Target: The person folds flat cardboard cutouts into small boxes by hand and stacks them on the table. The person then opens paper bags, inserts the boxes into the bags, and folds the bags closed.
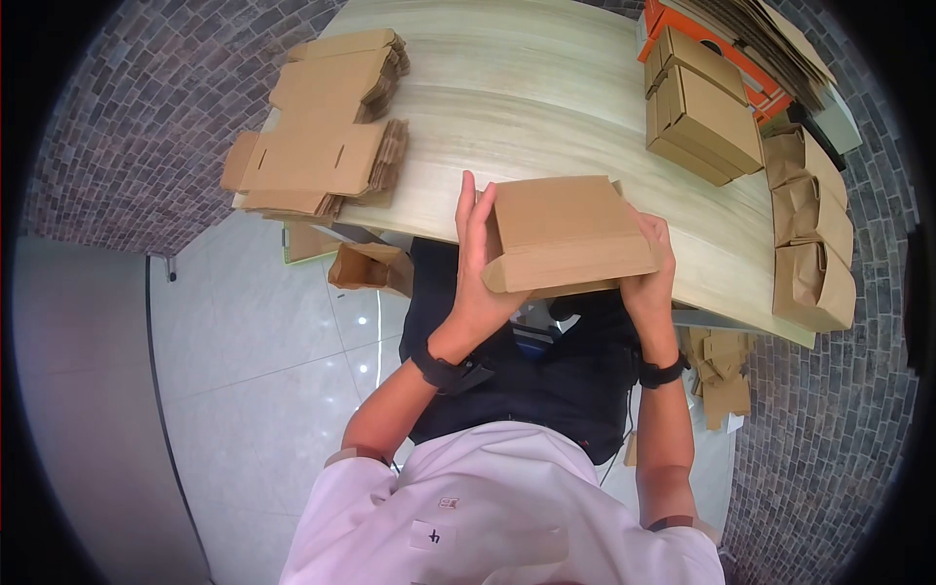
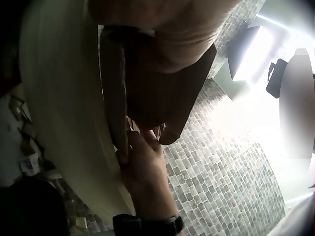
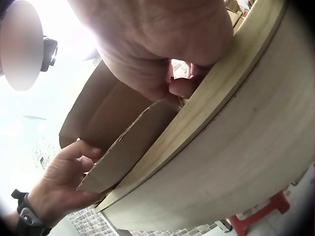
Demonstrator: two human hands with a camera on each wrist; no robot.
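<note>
A brown cardboard box (image 1: pixel 561 229), partly folded, is held up at the table's near edge with its front flap (image 1: pixel 575 271) facing the person. My left hand (image 1: pixel 480 283) holds it at the left side, some fingers reaching up along the wall. On the opposite side my right hand (image 1: pixel 651 273) grips the right end with bent fingers. From the right wrist view, the left hand (image 3: pixel 66 177) has its fingers and thumb about a raw-edged flap (image 3: pixel 128 142). The left wrist view shows the right hand (image 2: pixel 145 169) at the far end of the dark underside.
Flat box blanks (image 1: pixel 317 127) are stacked at the table's left. Folded boxes (image 1: pixel 707 112) stand at the back right beside an orange carton (image 1: pixel 663 24). Brown paper bags (image 1: pixel 814 229) line the right edge. Another paper bag (image 1: pixel 370 268) is below the table's left side.
</note>
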